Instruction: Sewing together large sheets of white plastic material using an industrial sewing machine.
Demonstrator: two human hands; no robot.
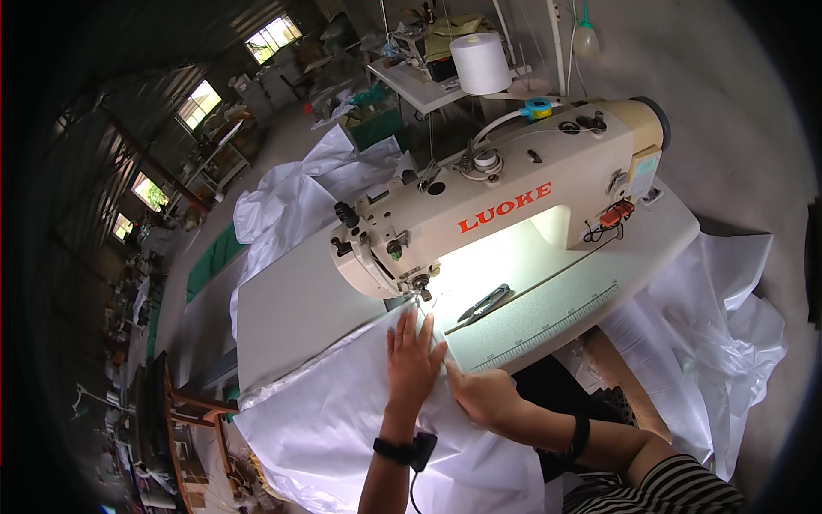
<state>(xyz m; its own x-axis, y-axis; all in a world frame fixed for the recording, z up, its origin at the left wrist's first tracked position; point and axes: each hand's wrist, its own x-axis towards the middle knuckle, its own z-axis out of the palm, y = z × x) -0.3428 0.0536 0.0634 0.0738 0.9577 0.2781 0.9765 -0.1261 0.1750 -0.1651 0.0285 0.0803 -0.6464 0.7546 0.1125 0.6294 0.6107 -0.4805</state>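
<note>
A white sewing machine (505, 193) with a lit work area stands on its pale table in front of me. Shiny white sheet material (321, 428) runs from its needle and presser foot (419, 287) down over the table's near edge. My left hand (413, 355) lies flat on this sheet, fingers stretched toward the presser foot. Just right of it, my right hand (486, 397) is closed with the sheet's right edge at its fingertips. Grey thread snips (485, 304) lie on the table right of the needle, touched by neither hand.
A ruler strip (556, 325) runs along the table's near edge. More white sheet hangs at the right (728, 334) and lies heaped behind the table (300, 188). A white thread cone (480, 64) stands behind the machine. A wooden frame (201, 411) is at the lower left.
</note>
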